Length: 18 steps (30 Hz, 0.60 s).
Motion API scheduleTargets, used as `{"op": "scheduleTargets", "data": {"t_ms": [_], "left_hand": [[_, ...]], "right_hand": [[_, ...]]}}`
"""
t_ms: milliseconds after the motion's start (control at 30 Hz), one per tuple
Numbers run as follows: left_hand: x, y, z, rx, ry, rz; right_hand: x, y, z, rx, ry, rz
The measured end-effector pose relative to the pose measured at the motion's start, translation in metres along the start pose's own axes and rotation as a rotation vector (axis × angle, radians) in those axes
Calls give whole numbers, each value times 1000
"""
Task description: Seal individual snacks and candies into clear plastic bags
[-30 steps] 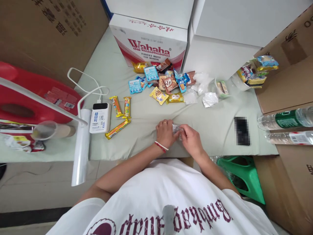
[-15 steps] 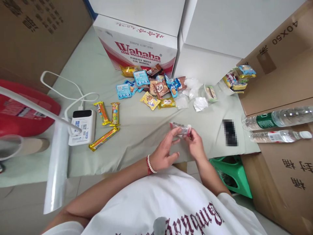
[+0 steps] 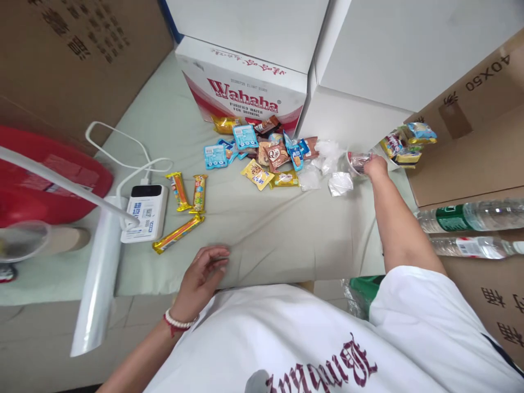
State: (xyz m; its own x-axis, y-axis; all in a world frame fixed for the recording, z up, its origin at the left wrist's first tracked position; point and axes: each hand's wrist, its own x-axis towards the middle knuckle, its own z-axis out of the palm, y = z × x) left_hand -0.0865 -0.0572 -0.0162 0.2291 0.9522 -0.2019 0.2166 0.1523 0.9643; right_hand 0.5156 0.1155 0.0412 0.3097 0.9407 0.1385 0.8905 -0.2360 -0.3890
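My right hand [image 3: 375,165] is stretched out to the far right of the table and grips a small clear-wrapped snack packet [image 3: 359,160] just left of a heap of bagged snacks [image 3: 406,145]. My left hand [image 3: 202,275] lies near the front edge of the pale green table cover [image 3: 262,229], fingers loosely apart, holding nothing. A pile of mixed snack packets [image 3: 268,153] sits at the back centre, with several clear plastic bags [image 3: 340,183] to its right. Three gold wafer bars [image 3: 188,204] lie to the left.
A Wahaha carton [image 3: 241,90] and white boxes [image 3: 368,65] stand behind the pile. A white power bank [image 3: 143,213] with cable lies left, beside a red container [image 3: 49,180]. Two water bottles [image 3: 470,215] rest on cardboard at right. A green stool [image 3: 362,286] is below.
Both hands held the small packet together near the front edge. Now the right hand has carried it far right and back, and the left hand has dropped to the table edge.
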Motion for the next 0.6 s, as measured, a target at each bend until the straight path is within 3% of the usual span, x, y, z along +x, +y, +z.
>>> {"op": "scheduleTargets", "data": {"t_ms": [100,167,267,333,400,467,600], "left_hand": [[-15,-6,-9,38,90,-28],[-19,-6,-12,45,112,-40],[-15,-2,-11,68,91,-15],[-8,5,-7,94,63,34],[-1,14,-2,120,31,94],[4,22,1,134,3,148],[12,34,8,74,5,140]], "right_hand": [[-9,-29,-1,-173,221,106],[-21,-55,-2,-268,244,-46],[-41,-97,13,-276,-70,-414],[-54,-118,34,-267,-268,-494],[-64,-129,52,-249,-345,-421],[-75,-134,62,-144,-319,-272],[-114,-148,51,485,-245,66]]}}
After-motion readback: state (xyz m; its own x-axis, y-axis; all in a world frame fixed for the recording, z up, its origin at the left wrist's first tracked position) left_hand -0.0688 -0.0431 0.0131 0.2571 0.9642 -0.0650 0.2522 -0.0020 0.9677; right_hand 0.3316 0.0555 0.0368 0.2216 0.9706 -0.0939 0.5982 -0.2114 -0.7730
